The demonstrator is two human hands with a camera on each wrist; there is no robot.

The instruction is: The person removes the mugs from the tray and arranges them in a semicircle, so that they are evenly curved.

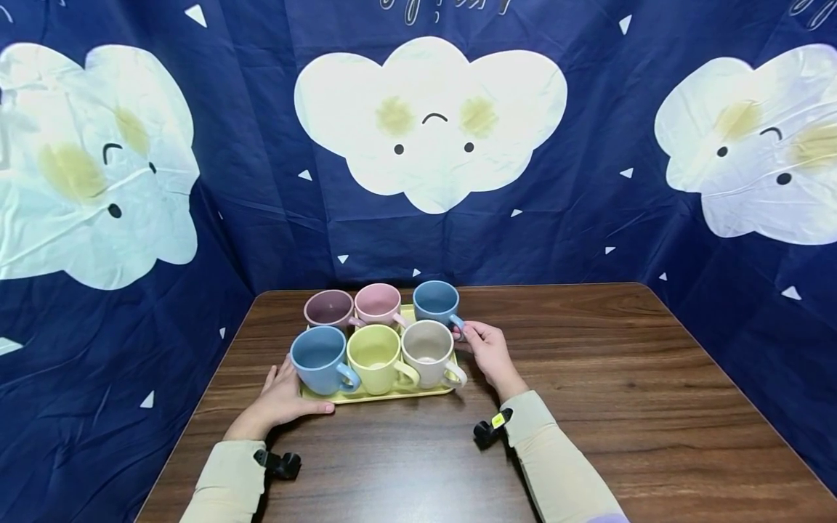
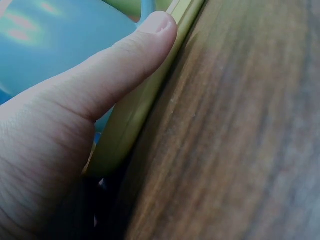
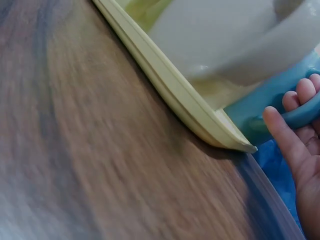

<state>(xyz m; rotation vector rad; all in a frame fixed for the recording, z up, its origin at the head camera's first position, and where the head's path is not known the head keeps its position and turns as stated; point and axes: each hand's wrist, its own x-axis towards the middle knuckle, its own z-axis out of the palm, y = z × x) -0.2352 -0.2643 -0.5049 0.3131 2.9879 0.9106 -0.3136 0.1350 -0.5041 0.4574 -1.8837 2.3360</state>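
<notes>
Blue, glossy, round-mouthed mug (image 1: 436,300), upright at the back right of a group of six, just left of and slightly beyond the right hand (image 1: 487,352). Curved blue handle (image 1: 455,321) turned toward the front right, straight at that hand; caught between thumb and curled fingers, with little slack around it in the right wrist view. Far closer to the right hand than to the left hand (image 1: 284,396), posted at the diagonally opposite corner. Muted blue throughout, darker inside the mouth, smooth and undecorated. Base hidden behind an off-white rounded mug (image 1: 426,354), leaving contact with the pale yellow rectangular tray (image 1: 392,396) impossible to confirm.

Along the same back row, a pink rounded mug (image 1: 378,303) and a dusky mauve mug (image 1: 329,308); in front, beside the off-white one, a lime-yellow mug (image 1: 374,359) and a second, lighter blue mug (image 1: 320,359), handles all turned rightward. Long axis of the tray running left to right. Spread wide around its front left corner, the left hand, thumb straight along the rim, fingers beside the lighter blue mug, tips partly out of sight and no tight grasp evident.

Farther out, beige sleeves (image 1: 562,450), a brown wood-grain table (image 1: 621,378) and a dark blue cloth backdrop (image 1: 601,181) printed with white clouds.
</notes>
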